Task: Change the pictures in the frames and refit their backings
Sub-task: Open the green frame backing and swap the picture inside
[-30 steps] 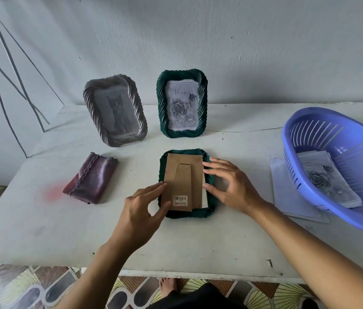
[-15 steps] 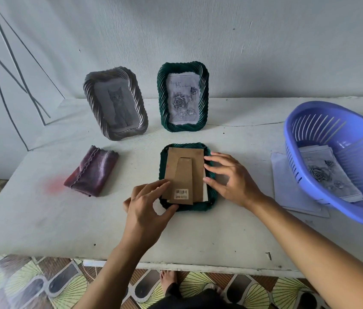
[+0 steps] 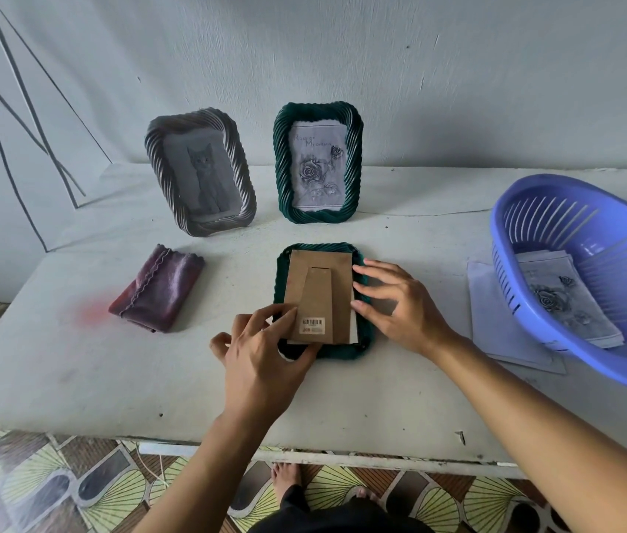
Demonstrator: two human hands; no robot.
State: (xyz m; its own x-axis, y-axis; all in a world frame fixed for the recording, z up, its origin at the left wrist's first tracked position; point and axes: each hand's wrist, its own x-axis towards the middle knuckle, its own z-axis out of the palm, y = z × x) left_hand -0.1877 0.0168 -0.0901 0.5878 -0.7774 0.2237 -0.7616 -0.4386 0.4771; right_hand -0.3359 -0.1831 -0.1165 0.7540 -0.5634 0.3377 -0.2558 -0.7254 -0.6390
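Observation:
A green frame [image 3: 361, 346] lies face down in the middle of the white table [image 3: 54, 378]. A brown cardboard backing [image 3: 317, 290] with a stand flap and barcode sticker lies on it, slightly askew, with a white picture edge showing at its lower right. My left hand [image 3: 261, 363] pinches the backing's near left corner between thumb and fingers. My right hand [image 3: 400, 305] has its straight fingers resting on the frame's right rim and the backing's right edge. At the back stand a grey frame [image 3: 200, 171] with a cat picture and a green frame [image 3: 317, 163] with a rose picture.
A folded maroon cloth [image 3: 158, 290] lies left of the flat frame. A blue plastic basket [image 3: 589, 278] at the right holds rose pictures [image 3: 565, 302] and sits partly on white sheets [image 3: 504, 325]. A wall is close behind, and the table's near edge is below my hands.
My left hand has slid a little toward the backing's near left corner and closed its pinch there. The right hand has stayed on the right edge. The camera has tilted slightly.

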